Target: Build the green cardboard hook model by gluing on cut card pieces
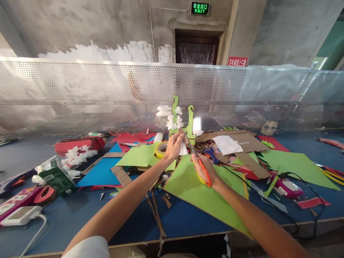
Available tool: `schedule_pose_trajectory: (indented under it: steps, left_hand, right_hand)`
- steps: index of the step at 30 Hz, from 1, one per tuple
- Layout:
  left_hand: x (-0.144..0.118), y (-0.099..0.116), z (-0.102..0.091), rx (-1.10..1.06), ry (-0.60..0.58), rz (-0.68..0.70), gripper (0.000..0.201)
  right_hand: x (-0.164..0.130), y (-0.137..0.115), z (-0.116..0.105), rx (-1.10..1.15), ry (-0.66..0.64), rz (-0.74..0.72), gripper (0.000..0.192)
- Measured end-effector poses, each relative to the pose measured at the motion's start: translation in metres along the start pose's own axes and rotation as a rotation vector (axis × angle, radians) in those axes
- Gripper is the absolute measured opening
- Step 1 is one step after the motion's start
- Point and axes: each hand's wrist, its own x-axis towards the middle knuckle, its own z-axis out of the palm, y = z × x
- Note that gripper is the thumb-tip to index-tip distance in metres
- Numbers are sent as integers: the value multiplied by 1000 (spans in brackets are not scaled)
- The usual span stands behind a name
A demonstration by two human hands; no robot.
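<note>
My right hand point(205, 170) grips scissors point(206, 175) with orange and yellow handles. Their blades point up and away, towards my left hand point(174, 146). The left fingers are pinched on a small brown cardboard piece point(183, 135), close to the blades. Just below it shows a scrap of white paper point(183, 149); whether I hold that too is unclear. Beyond my hands stands a green paper craft with two upright hooked shapes point(190, 120), and crumpled white tissue point(174, 122) clusters on it. A green sheet point(188, 179) lies beneath my right hand.
A yellow tape roll point(161, 149) sits left of my hands, a blue glue gun point(211, 155) right of them. A green box point(56, 177), blue sheet point(99, 172), white paper point(227, 144), glass jar point(269, 127) and black cable point(292, 224) surround them. Perforated metal screen point(107, 93) lines the back.
</note>
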Motion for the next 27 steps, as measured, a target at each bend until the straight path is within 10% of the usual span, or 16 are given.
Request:
schedule_pose_trajectory:
  steps: [13,20,27]
  left_hand:
    - [-7,-4,8,-69,-92,-41,53]
    - [9,-5,-18,-147,-95,-92,46]
    - [18,-1,-34,-107,-265,-175,37]
  right_hand:
    - [8,-2,-12,140,-14,93,57]
    - [12,-2,-55,-427,-306,-27,43]
    - [4,-5,-60,-392,-645,79,31]
